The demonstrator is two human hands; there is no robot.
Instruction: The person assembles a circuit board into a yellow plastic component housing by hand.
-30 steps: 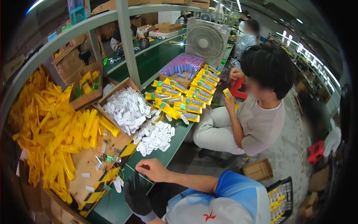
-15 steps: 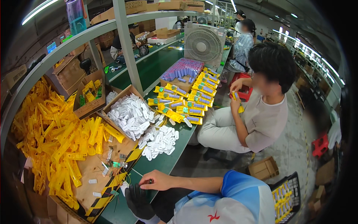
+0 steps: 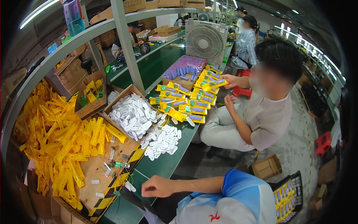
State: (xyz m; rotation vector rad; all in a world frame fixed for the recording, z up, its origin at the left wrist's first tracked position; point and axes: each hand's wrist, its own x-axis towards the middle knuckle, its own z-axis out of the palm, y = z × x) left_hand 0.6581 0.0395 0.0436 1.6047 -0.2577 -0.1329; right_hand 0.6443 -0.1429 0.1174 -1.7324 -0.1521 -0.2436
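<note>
Right hand (image 3: pixel 158 186) | fingers curled at table edge | white piece (image 3: pixel 130 186) just left, apart

Right hand (image 3: pixel 158 186) rests curled on green bench (image 3: pixel 164 164) edge, fingers (image 3: pixel 146 189) bent, nothing visibly held. Left hand out of sight. Just beside: small white plastic piece (image 3: pixel 130 186), loose white oval plastic tags (image 3: pixel 162 141), heap of long yellow plastic housings (image 3: pixel 59 142). Seated co-worker's hand (image 3: pixel 230 80) lifts yellow assembled unit (image 3: pixel 213 85) over rows.
</note>
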